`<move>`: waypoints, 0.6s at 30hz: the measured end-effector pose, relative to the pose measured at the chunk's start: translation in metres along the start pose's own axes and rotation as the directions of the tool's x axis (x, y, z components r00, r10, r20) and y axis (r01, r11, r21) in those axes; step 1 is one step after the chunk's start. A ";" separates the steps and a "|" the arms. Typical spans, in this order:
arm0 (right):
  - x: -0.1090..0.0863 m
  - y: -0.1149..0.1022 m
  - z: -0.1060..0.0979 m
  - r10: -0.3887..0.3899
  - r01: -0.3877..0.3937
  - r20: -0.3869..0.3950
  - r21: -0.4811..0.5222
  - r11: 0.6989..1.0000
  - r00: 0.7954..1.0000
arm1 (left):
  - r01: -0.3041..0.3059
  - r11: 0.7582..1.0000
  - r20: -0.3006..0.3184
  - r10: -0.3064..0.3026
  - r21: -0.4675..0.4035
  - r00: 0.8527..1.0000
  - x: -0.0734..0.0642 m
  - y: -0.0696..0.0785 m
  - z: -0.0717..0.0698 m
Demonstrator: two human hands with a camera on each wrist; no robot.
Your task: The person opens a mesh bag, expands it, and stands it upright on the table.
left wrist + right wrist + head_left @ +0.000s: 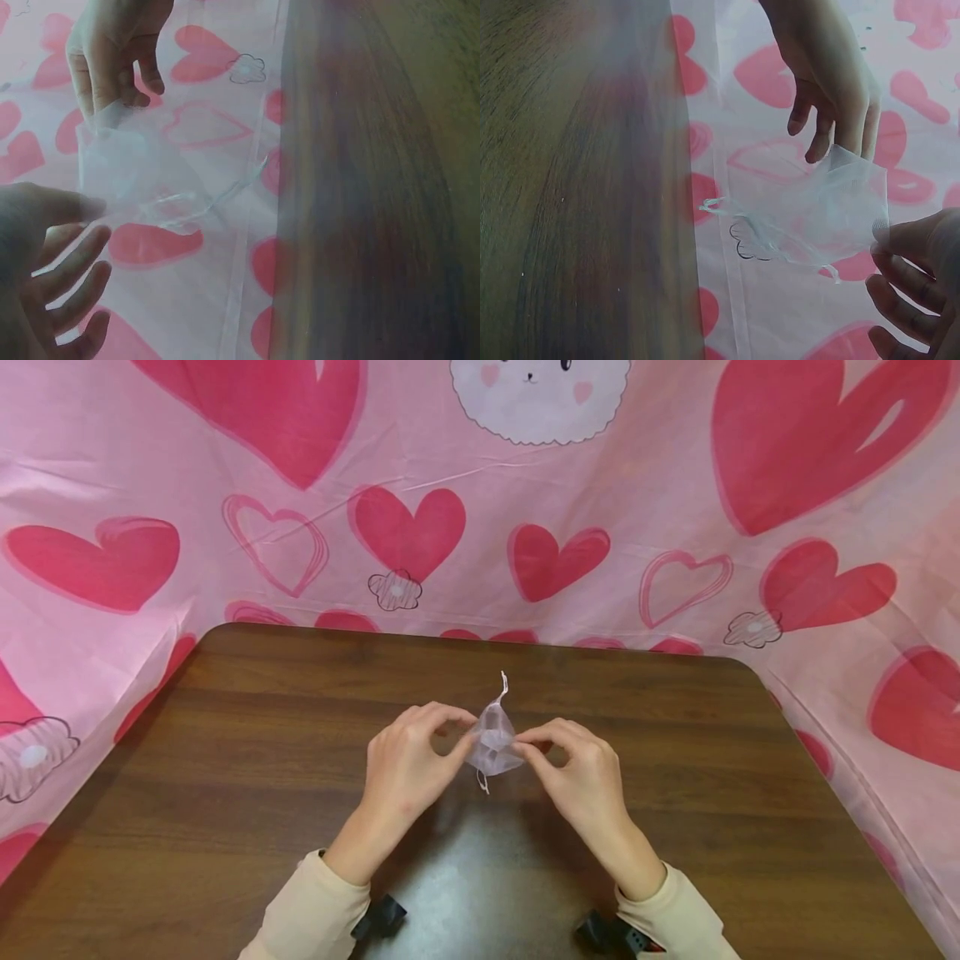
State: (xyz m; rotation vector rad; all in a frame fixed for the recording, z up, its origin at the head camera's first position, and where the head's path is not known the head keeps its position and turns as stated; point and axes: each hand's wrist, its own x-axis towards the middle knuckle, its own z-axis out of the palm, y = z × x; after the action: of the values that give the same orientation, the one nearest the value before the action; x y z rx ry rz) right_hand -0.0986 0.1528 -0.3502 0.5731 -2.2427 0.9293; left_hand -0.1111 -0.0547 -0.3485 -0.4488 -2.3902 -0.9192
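A small sheer whitish drawstring pouch (493, 745) is stretched between both hands above the table. My left hand (411, 758) pinches its left edge between thumb and forefinger; the right hand (583, 770) pinches the opposite edge the same way. White drawstring loops (504, 683) stick out at the far end, and a shorter loop hangs on the near side. In the left wrist view the see-through pouch (142, 161) spreads between the fingertips. From the right wrist, the pouch (832, 210) shows its cords along one side. Whether anything lies inside I cannot tell.
Beneath the hands is a dark brown wooden table (262, 760) with rounded far corners. A pink cloth (480, 543) printed with hearts hangs behind it and along both sides. Black wrist devices (381, 917) sit at the light sleeves.
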 end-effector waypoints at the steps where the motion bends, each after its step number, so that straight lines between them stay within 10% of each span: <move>1: 0.000 0.000 0.000 0.000 0.000 -0.003 -0.002 1.000 1.000 | -0.006 1.000 0.015 0.006 -0.005 1.000 0.001 0.000 0.000; 10: 0.000 0.001 -0.001 0.003 -0.003 0.014 -0.018 1.000 1.000 | -0.112 0.993 0.101 0.115 -0.040 0.988 0.000 0.004 -0.001; 18: -0.001 0.000 -0.002 -0.008 0.008 0.036 0.007 1.000 0.999 | -0.171 0.985 0.034 0.171 -0.018 0.985 -0.003 0.003 0.003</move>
State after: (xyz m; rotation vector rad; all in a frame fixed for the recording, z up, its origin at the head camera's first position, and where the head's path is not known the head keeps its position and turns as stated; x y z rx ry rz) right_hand -0.0966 0.1540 -0.3501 0.6058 -2.2680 0.9300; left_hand -0.1085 -0.0505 -0.3502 -0.6699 -2.3349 -0.8582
